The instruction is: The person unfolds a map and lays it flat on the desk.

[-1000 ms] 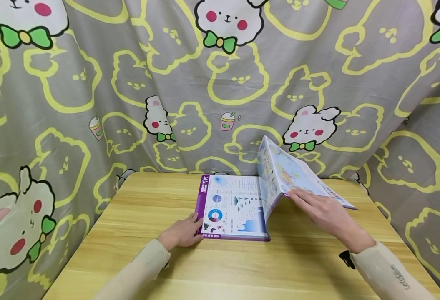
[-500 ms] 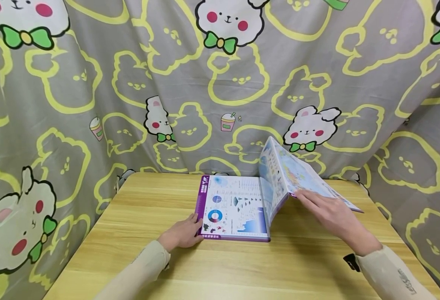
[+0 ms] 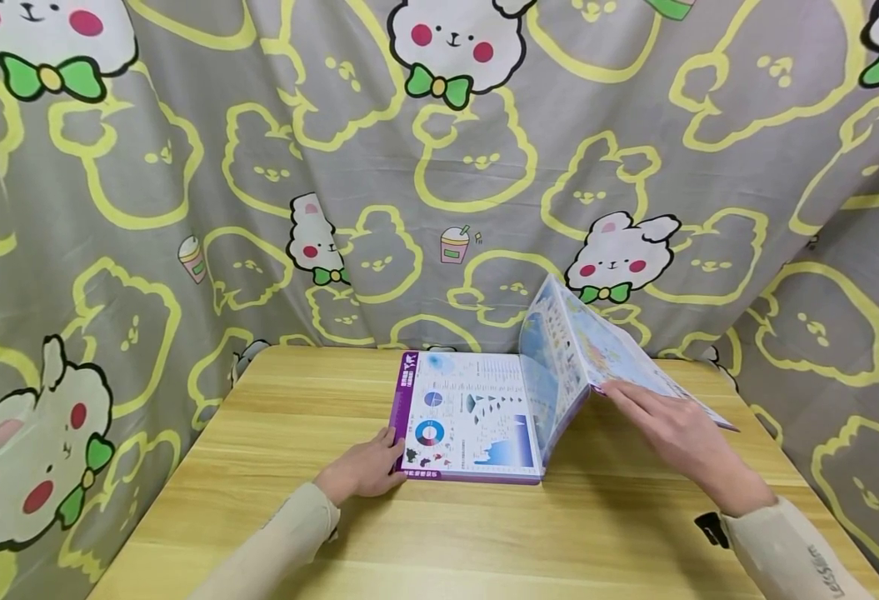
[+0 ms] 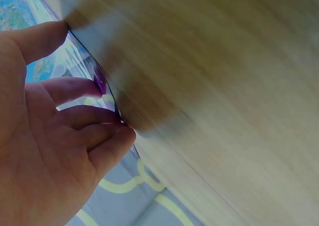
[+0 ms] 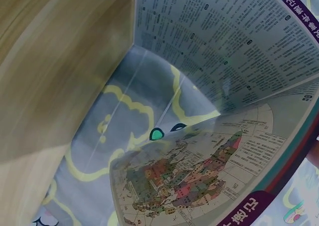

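Observation:
A folding map (image 3: 457, 417) with purple borders lies partly opened on the wooden table (image 3: 439, 533). Its left panel, printed with charts, is flat. The middle panels rise in a peak, and a panel with a world map (image 3: 611, 346) slopes down to the right. My left hand (image 3: 360, 465) rests at the left panel's lower left edge; in the left wrist view its fingertips touch along that edge. My right hand (image 3: 667, 425) pinches the near edge of the raised part. In the right wrist view, the raised panels' underside shows dense text (image 5: 224, 41) and a coloured map (image 5: 184, 176).
A grey curtain (image 3: 379, 167) with yellow outlines and white bunnies hangs close behind the table's back edge and along both sides. Bare wood shows left of the map and in front of it. A black strap piece (image 3: 711, 530) sits by the right cuff.
My right hand has moved a little to the right, drawing the raised panels with it, so the peak shifts right and the fold opens wider. My left hand has stayed in place.

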### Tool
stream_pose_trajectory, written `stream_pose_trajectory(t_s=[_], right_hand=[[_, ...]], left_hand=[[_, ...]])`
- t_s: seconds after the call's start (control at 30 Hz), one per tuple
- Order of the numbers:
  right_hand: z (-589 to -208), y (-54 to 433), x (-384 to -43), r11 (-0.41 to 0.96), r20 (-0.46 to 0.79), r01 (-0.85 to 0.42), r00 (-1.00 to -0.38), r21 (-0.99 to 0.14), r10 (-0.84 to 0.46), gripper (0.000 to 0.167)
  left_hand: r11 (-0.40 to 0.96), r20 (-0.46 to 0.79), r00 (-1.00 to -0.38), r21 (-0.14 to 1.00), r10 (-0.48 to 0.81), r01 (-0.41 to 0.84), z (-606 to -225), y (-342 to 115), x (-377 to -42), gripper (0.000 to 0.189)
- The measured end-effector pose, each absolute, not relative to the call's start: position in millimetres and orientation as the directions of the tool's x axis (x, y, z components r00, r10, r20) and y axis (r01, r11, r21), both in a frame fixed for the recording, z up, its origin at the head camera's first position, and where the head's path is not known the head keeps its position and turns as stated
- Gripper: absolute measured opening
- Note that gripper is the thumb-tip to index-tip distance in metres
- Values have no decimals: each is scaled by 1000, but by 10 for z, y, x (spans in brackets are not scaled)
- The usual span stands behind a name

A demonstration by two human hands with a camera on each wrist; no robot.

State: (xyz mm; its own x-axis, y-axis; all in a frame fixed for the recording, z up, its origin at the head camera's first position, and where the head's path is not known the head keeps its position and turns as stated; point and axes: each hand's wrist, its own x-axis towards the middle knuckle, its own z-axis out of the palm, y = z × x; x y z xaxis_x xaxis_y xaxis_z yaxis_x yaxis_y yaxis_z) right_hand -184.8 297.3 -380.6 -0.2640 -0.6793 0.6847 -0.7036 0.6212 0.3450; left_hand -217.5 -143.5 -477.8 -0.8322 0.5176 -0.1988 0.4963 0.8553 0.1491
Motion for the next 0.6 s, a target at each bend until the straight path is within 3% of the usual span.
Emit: stream_pose_trajectory(t_s=[0.13,0.47,0.6], right_hand=[[-3817,2997,-1850,615,698,-708,-243,347,-673,41],[-3838,3063,-1823,635,682,-686,-274,355,-678,43],[-3848,3097,-1830,633,690,-684,-260,362,-676,42]], left_hand=[[856,-200,-833,150,516,495,-4788,-1440,-2172,63],[857,-198,-835,152,514,492,-4800,-1451,-2160,62],[857,-198,-834,145,515,494,-4799,-1450,-2161,62]])
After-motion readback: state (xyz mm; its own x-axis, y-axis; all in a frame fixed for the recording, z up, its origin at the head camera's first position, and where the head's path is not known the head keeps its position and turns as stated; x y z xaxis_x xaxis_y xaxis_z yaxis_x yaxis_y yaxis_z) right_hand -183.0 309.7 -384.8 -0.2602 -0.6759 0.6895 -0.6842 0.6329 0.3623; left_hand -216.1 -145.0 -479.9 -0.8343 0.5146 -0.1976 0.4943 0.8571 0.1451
